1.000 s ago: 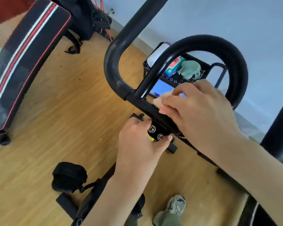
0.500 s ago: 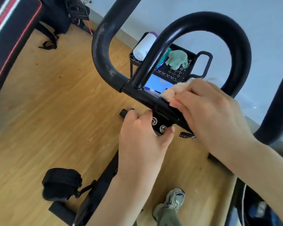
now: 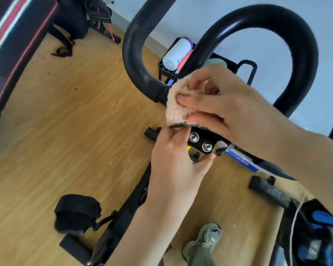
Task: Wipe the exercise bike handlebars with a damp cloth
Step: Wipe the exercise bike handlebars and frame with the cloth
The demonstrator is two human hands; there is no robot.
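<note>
One left hand [image 3: 173, 169], one right hand [image 3: 231, 106], one cloth [image 3: 178, 104], two handlebar loops [image 3: 135, 60] [image 3: 296, 35], one bracket [image 3: 199, 141], two bolts [image 3: 193, 137] [image 3: 207, 146], one pedal [image 3: 77, 212], one shoe [image 3: 208, 237], one bottle [image 3: 176, 54].

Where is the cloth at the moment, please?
In the head view, the cloth sits near the centre, bunched under the right hand against the handlebar junction, just above the bolted bracket that the left hand holds.

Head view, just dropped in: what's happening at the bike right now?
A person's right hand grips a fluffy pale cloth and presses it on the base joint of the black handlebars. The left hand holds the bolted bracket just below. The cloth is at the bars' base, not on the upper loop.
</note>
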